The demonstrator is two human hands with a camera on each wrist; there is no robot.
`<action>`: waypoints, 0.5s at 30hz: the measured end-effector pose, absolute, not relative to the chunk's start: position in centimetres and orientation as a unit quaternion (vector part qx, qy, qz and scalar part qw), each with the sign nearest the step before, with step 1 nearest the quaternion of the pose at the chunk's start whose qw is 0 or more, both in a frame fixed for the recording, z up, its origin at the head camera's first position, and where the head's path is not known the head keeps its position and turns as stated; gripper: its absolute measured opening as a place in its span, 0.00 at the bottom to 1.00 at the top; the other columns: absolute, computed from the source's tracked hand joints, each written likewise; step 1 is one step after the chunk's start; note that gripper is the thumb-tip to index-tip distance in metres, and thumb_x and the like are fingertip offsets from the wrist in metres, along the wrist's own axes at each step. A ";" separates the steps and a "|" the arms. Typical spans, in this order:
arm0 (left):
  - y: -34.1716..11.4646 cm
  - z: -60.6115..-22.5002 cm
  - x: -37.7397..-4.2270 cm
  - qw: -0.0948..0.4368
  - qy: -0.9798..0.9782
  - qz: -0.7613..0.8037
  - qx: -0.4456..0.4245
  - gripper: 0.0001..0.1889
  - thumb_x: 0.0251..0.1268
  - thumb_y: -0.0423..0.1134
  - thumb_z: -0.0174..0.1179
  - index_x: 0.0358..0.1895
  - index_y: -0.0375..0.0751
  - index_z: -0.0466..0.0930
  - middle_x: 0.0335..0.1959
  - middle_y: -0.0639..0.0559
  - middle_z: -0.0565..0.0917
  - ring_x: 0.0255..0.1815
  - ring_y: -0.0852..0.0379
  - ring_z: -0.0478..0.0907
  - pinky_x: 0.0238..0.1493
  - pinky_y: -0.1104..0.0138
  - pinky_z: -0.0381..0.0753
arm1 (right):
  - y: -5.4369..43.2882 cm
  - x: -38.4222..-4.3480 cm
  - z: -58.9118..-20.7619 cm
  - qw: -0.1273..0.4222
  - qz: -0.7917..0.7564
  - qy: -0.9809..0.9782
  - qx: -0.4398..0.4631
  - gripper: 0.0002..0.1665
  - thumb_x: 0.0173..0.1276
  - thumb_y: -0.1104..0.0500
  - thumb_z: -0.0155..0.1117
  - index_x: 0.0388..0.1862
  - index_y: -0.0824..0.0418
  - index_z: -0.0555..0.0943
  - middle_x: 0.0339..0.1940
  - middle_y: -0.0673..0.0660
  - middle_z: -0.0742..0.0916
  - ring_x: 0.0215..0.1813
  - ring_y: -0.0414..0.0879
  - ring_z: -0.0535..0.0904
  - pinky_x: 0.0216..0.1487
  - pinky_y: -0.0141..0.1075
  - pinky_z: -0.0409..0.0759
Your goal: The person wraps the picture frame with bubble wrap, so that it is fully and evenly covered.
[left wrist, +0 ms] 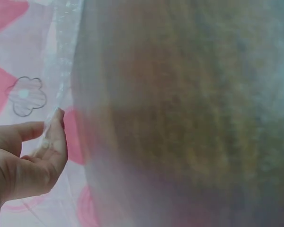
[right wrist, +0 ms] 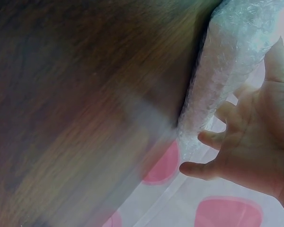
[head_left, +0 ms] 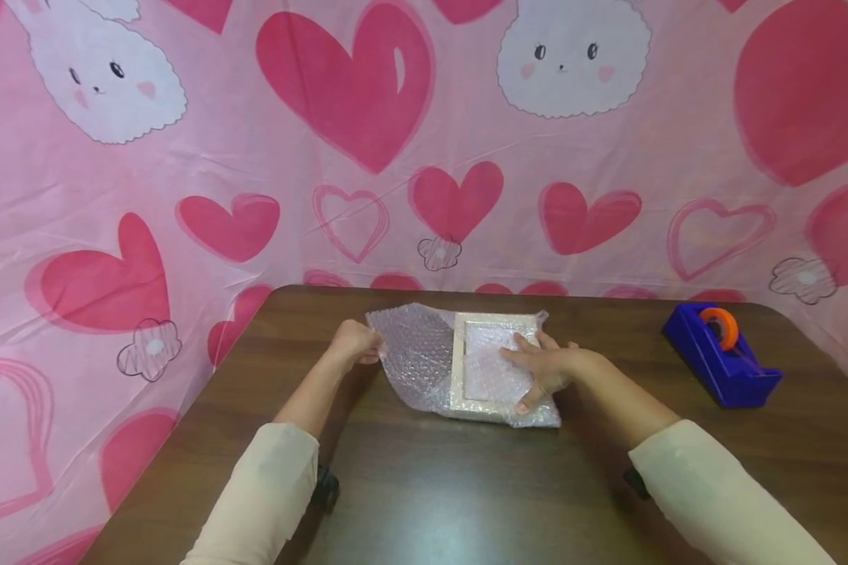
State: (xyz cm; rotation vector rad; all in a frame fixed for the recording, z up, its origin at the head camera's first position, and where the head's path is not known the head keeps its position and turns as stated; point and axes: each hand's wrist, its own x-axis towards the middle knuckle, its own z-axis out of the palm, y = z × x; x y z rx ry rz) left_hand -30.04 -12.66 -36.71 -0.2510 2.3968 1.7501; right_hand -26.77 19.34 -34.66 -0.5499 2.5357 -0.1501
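A light-coloured picture frame lies on a sheet of bubble wrap on the table. One flap of the wrap is folded over the frame's right side. With spread fingers, my right hand rests on that folded flap; in the right wrist view the same hand sits at the wrapped edge. My left hand pinches the wrap's left edge, which rises from the table. Thumb and fingers of the left hand meet on the clear sheet in the left wrist view.
A blue tape dispenser with an orange core stands at the right of the brown wooden table. Behind the table hangs a pink cloth printed with hearts and rabbits.
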 end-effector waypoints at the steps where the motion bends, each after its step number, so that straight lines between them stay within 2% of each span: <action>1: -12.6 -36.5 -30.0 0.083 0.804 0.584 -0.081 0.11 0.56 0.24 0.52 0.39 0.16 0.75 0.20 0.45 0.79 0.19 0.60 0.75 0.27 0.67 0.82 | 19.4 -26.8 -34.6 0.267 -0.056 0.940 -0.206 0.66 0.42 0.32 0.69 0.75 0.53 0.49 0.74 0.65 0.43 0.70 0.68 0.29 0.55 0.74 0.37; 7: -12.3 -35.4 -29.8 0.076 0.811 0.576 -0.068 0.11 0.56 0.25 0.53 0.38 0.17 0.77 0.19 0.46 0.80 0.18 0.60 0.77 0.31 0.65 0.82 | 19.5 -26.7 -34.6 0.269 -0.054 0.939 -0.205 0.66 0.42 0.31 0.69 0.75 0.53 0.48 0.74 0.64 0.43 0.70 0.68 0.29 0.55 0.74 0.38; 15: -11.0 -33.9 -29.9 0.070 0.809 0.582 -0.039 0.10 0.55 0.26 0.49 0.29 0.20 0.78 0.17 0.46 0.80 0.18 0.59 0.77 0.37 0.59 0.82 | 19.5 -26.8 -34.6 0.269 -0.052 0.940 -0.205 0.67 0.42 0.31 0.68 0.75 0.53 0.48 0.74 0.64 0.42 0.70 0.68 0.29 0.55 0.74 0.37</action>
